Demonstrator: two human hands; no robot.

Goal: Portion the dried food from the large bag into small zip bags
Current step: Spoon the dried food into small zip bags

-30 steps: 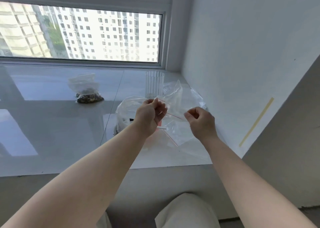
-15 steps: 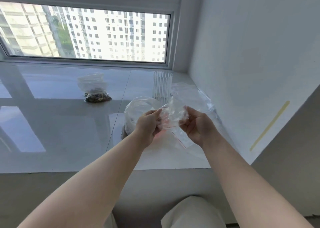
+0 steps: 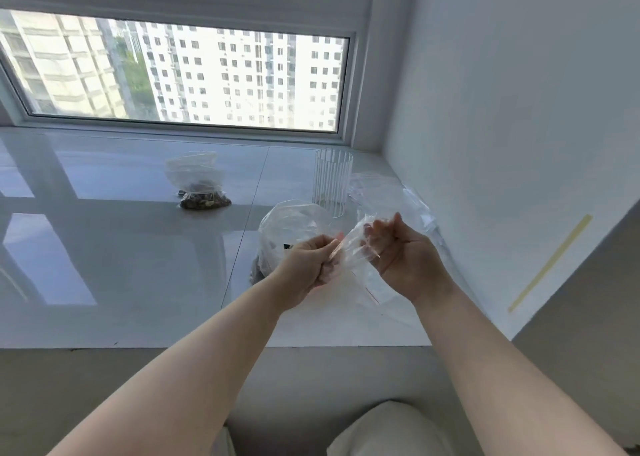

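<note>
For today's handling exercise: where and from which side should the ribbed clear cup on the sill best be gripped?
Grip the ribbed clear cup around its upright wall, coming from the front left: the wall and loose plastic bags crowd its right. Its straight ribbed sides should give fingers purchase.

A flat high up in an apartment block, at a deep window ledge.

The white-framed window looks out on tall residential towers level with the view; a glossy pale window sill runs under it to the right corner, where it meets a plain white wall bearing a strip of tape.
</note>
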